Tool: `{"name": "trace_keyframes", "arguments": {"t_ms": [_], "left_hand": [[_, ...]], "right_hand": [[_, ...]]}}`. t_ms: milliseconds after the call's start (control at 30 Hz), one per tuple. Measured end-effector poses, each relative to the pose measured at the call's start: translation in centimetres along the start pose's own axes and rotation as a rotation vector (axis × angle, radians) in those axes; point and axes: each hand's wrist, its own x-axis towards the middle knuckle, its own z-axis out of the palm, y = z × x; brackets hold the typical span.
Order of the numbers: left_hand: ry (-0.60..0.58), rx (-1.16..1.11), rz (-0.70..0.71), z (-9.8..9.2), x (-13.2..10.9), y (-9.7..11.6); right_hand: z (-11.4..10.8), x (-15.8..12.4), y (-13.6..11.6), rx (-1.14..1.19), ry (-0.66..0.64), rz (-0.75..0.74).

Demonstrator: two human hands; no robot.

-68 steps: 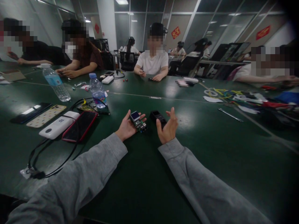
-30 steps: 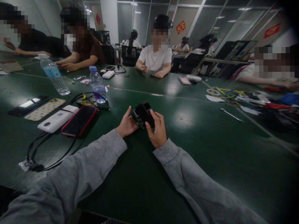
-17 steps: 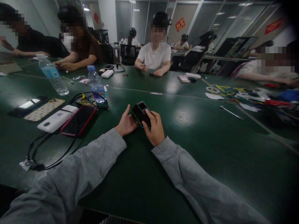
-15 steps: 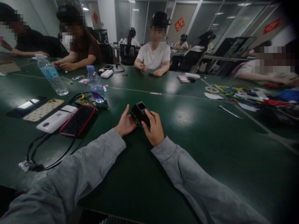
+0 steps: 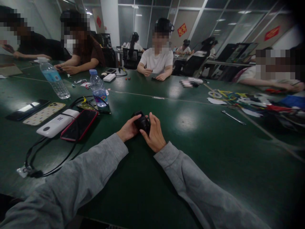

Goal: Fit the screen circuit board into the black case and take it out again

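Since I'm only watching over the head feed from far away, I'm placing everything off the black case (image 5: 142,122) near the middle of the view. Biggest thing is the green counter (image 5: 207,143) under it; seams run across, so I can't say if it's one table or several. Beyond the case and off to both sides I count at least four seated co-workers (image 5: 156,60).

Next down: one heap of tangled cables (image 5: 252,102), well to the right of the case, probably bunched there to be out of the way. Too jumbled to count strands. Two clear bottles (image 5: 98,87) stand beyond and left of the case, likely so they don't get knocked. One wrench (image 5: 233,117) lies flat to its right.

Left of the case there's a row of four, I guess parked side by side for easy reach: one dark phone (image 5: 27,109), one spotted phone (image 5: 45,114), one white power bank (image 5: 58,123), one red-edged phone (image 5: 79,125).

Two bare hands on the job. The left hand (image 5: 129,128) grasps the case from its left, thumb over the top, I'd say to steady it. The right hand (image 5: 154,133) is against the other side, thumb at the near edge; gripping or just resting, can't tell. Just one case, too dark to read. Smallest: two reddish bits (image 5: 126,79), well beyond it.
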Motion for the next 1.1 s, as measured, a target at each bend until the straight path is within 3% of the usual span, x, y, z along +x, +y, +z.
{"name": "trace_keyframes", "arguments": {"t_ms": [67,133,333,533,667,1100], "left_hand": [[-0.023,-0.002,0.008,-0.1,0.0,0.0],[-0.042,-0.006,0.02,0.0,-0.1,0.0],[-0.068,-0.016,0.008,0.4,-0.6,0.1],[-0.095,0.048,-0.009,0.6,-0.9,0.1],[-0.1,0.083,-0.028,0.8,-1.0,0.0],[-0.16,0.122,-0.082,0.5,-0.9,-0.1]], "right_hand": [[-0.5,0.1,0.0,0.012,0.166,0.049],[-0.6,0.2,0.2,0.071,0.233,0.128],[0.6,0.3,2.2,0.536,0.03,0.436],[0.3,0.8,3.0,0.887,-0.13,0.565],[-0.5,1.2,2.9,0.971,-0.205,0.597],[-1.1,1.4,2.9,1.085,-0.246,0.686]]}}
